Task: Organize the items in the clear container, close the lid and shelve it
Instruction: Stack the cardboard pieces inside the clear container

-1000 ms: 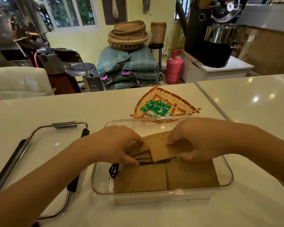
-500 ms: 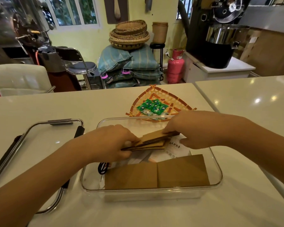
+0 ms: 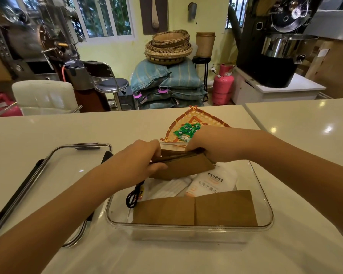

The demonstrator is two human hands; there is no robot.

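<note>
Gripping brown card stack (image 3: 183, 165) between both hands' fingers (image 3: 156, 168), above clear container (image 3: 262, 186)

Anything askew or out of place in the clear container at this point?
Mildly: a black cord lies loose against the left wall of the clear container. Both hands hold the brown sleeves lifted; nothing is spilled or damaged.

The right hand (image 3: 212, 144) hides its fingertips and part of the woven tray (image 3: 194, 117).

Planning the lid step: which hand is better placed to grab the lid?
Left. The lid lies on the counter left of the container, beside the left hand. The right hand would have to cross over. Both hands now hold the brown stack.
</note>
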